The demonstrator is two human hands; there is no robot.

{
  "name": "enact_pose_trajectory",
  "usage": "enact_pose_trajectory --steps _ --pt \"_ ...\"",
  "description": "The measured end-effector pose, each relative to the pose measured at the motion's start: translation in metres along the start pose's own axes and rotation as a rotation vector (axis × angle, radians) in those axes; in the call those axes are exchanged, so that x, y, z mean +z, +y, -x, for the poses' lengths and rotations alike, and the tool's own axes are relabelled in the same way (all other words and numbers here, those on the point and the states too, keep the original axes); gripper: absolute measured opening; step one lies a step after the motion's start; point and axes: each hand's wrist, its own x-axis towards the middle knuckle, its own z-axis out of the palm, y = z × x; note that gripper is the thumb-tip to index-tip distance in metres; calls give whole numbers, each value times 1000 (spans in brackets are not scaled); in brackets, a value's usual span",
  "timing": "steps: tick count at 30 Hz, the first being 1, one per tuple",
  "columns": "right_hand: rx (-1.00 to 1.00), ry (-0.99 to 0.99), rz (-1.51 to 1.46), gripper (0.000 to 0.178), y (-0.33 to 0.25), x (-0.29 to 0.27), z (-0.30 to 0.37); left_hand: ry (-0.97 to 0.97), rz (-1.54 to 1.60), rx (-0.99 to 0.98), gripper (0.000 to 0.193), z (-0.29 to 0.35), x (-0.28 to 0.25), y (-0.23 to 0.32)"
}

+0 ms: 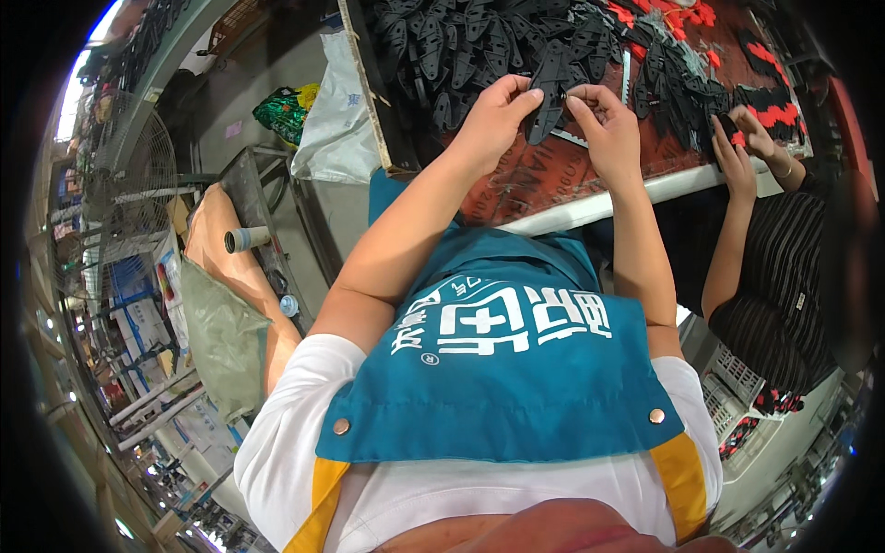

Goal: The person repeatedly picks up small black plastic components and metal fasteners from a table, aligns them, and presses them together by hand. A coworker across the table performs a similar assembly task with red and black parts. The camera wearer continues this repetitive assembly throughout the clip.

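My left hand (499, 122) pinches a flat, pointed black plastic part (547, 118) by its left side, above the near edge of the table. My right hand (606, 124) is on the other side of that part, thumb and forefinger brought together close to its right edge. Something tiny seems to sit between those fingertips, too small to name. Just beyond both hands lies a heap of similar black plastic parts (442, 46), spread over the red-brown tabletop (502, 195).
Red and black pieces (772, 111) lie at the table's right, where a co-worker's hands (737, 152) hold a black and red part. A white sack (334, 115) hangs left of the table. Farther left are a metal cart (249, 189) and a fan (120, 175).
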Motion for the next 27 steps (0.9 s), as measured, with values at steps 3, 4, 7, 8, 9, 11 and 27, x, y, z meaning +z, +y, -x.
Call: enact_pose_trajectory --steps 3,4,7,8,9,11,27 --pt "-46 -56 71 14 -11 2 7 -23 -96 29 21 11 -3 7" --pt "-52 -72 101 13 -14 2 8 -32 -125 39 21 13 -4 8" --pt "-56 -126 68 17 -11 -2 9 -77 -199 98 22 14 -6 5" --pt "-40 -140 86 19 -8 -4 8 -81 -242 119 22 13 -6 2" --pt "-25 -155 103 21 -2 -7 7 -84 -286 139 23 12 -6 0" --pt "6 -171 73 24 10 -7 5 -76 -370 153 24 8 -6 -7" --pt "375 205 -335 30 87 -76 -30 198 -1868 758 41 -137 -19 -39"
